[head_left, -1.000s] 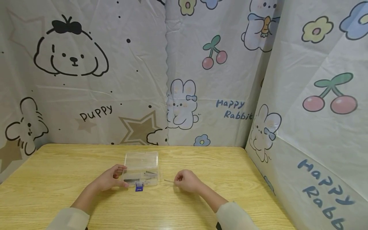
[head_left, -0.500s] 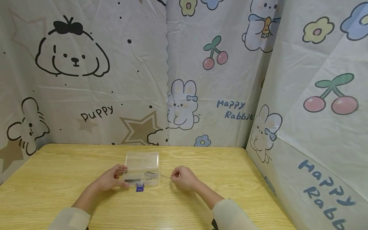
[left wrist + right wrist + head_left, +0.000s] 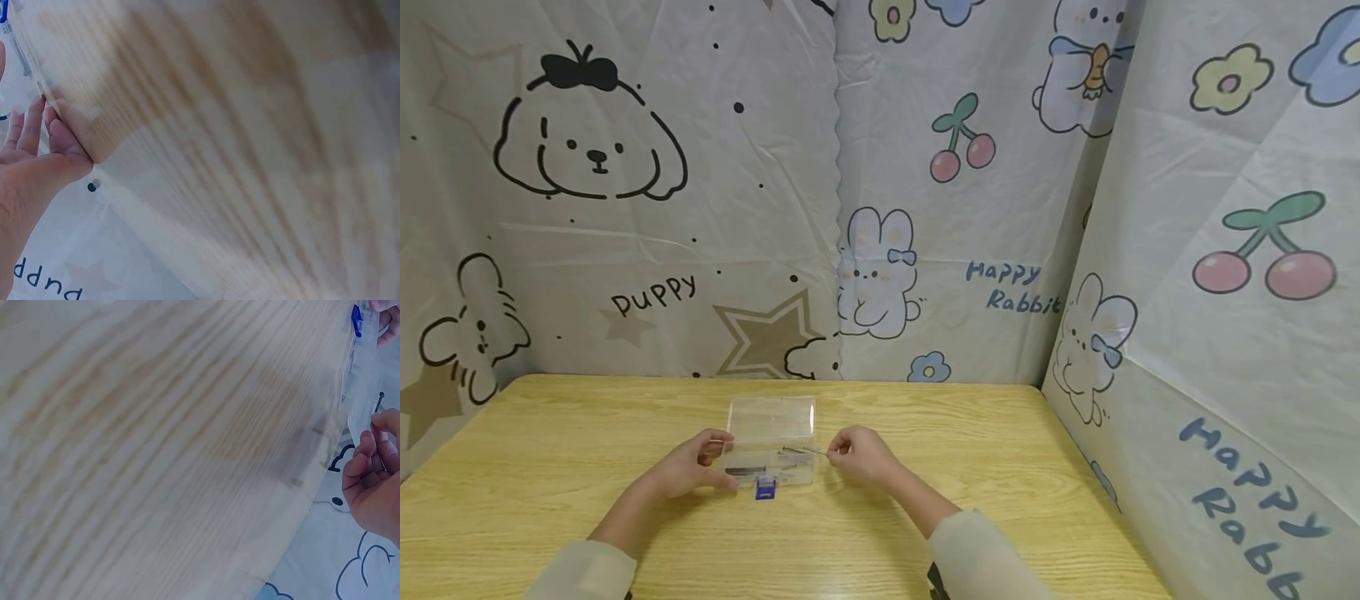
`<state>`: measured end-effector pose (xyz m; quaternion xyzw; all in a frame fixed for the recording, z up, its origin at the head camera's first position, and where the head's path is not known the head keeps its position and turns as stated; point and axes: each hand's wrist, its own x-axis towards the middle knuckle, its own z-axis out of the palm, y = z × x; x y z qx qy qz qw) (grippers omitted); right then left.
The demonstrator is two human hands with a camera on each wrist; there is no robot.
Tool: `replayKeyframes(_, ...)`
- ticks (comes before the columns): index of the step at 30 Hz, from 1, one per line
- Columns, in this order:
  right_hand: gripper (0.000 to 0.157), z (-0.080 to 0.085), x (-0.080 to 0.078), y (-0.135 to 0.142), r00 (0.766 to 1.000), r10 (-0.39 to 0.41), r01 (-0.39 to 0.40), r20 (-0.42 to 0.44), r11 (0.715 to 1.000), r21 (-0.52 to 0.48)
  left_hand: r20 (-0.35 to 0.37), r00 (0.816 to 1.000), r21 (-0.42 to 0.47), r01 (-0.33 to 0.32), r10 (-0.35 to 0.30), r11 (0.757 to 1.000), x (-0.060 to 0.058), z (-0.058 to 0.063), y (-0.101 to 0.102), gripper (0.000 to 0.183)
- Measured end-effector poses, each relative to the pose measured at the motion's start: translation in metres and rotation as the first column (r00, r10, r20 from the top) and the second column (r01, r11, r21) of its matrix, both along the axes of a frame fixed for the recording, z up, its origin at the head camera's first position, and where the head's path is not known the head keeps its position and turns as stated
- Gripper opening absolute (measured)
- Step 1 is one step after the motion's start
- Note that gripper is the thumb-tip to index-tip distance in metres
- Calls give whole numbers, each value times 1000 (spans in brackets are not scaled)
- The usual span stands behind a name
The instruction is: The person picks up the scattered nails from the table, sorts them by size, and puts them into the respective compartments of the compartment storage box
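Note:
A clear plastic box (image 3: 771, 417) with its lid raised sits in the middle of the table. My left hand (image 3: 688, 465) holds the box's left side, thumb near the front corner and fingers farther back. Pinched between the thumb and fingertips of my right hand (image 3: 863, 455) is a thin metal nail (image 3: 817, 452). It points left over the box's right edge, and its dark head (image 3: 381, 395) shows in the right wrist view. Inside the box lie several dark pieces like nails or screws (image 3: 745, 472), in separate compartments. A blue latch (image 3: 765, 489) hangs at the box's front.
The wooden table (image 3: 805, 550) runs around the box on all sides. Behind it hangs a printed cloth (image 3: 760, 167), and another cloth panel (image 3: 1217, 350) stands along the right edge.
My right hand has moved left and slightly back with the nail, from beside the box to its right edge. My left hand and the box have stayed in place.

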<state>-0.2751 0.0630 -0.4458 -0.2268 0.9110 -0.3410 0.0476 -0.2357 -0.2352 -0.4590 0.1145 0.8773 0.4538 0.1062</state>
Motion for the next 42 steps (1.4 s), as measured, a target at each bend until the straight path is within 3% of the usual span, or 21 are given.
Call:
replayKeyframes(23,11,7,-6,-30,999,16,-17,30,1000,21,-3,1000,17,-12,12,1000,-2,-5,-1,77)
replayKeyframes(42,9,2,-12,-47,1000,-7,6,25,999,44,-17,1000,-14,-17,17,1000,-1,-3,0,77)
